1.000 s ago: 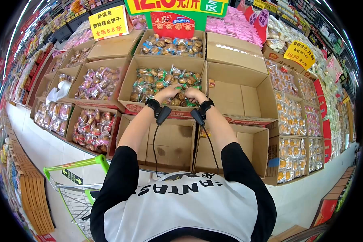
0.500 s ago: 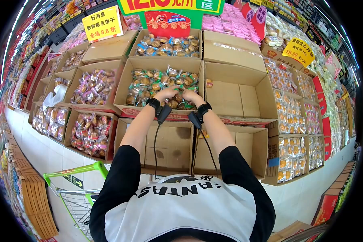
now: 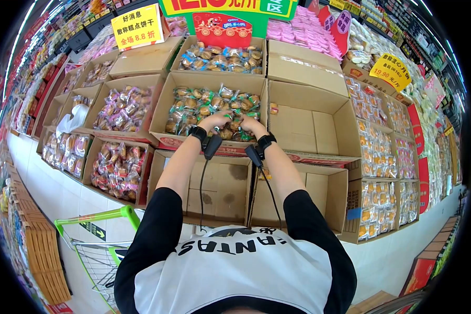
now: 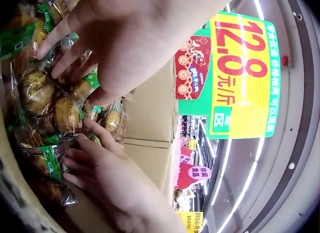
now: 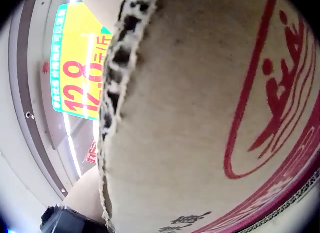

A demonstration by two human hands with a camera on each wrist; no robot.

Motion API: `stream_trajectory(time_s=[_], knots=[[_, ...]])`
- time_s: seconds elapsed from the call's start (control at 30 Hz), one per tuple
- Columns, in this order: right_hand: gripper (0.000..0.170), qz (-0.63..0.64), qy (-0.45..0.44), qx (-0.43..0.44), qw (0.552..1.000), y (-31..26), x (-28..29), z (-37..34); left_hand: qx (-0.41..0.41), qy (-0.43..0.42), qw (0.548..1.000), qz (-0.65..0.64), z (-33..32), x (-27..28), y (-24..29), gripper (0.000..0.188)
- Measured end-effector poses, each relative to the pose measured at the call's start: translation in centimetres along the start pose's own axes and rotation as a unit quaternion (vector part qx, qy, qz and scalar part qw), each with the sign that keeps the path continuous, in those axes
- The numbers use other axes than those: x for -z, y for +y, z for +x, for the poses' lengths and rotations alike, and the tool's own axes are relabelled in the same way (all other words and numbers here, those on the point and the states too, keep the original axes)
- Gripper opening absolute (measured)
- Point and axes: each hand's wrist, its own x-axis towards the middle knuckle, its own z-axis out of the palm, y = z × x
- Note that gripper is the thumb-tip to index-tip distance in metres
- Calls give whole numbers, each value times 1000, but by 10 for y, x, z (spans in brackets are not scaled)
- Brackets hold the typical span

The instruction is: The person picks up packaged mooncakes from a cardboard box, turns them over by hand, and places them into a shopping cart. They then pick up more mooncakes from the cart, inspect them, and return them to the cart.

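Note:
Both hands reach over the front wall of a cardboard box point(image 3: 159, 112) filled with small wrapped pastries point(image 3: 196, 102) in clear bags with green labels. In the left wrist view my left hand point(image 4: 122, 35) spreads its fingers down onto the packs point(image 4: 37, 93). My right hand point(image 3: 252, 126) lies just to the right, its fingers extended at the packs near the box's right side. The left hand point(image 3: 215, 122) is a short gap away from it. The right wrist view is mostly filled by the printed box wall point(image 5: 185, 93), which hides that hand's fingers.
Right of this box stands a bare-bottomed carton point(image 3: 293, 125), with two more cartons point(image 3: 225, 183) below in front. Boxes of wrapped snacks point(image 3: 123, 107) flank on the left, tray-like packs point(image 3: 379, 157) on the right. A green-handled shopping cart point(image 3: 97, 215) is at lower left.
The hands came closer together half a second ago and now stand slightly apart again, still over the same pastries. The head view has shifted a little.

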Motion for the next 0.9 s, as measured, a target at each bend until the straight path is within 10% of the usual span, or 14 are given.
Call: stream_trajectory(time_s=[0.1, 0.9], knots=[[50, 16, -54, -28, 998, 7, -2, 8, 10, -11, 1000, 12, -6, 2, 5, 49], [19, 117, 33, 55, 991, -2, -1, -3, -25, 161, 971, -173, 2, 5, -22, 13]])
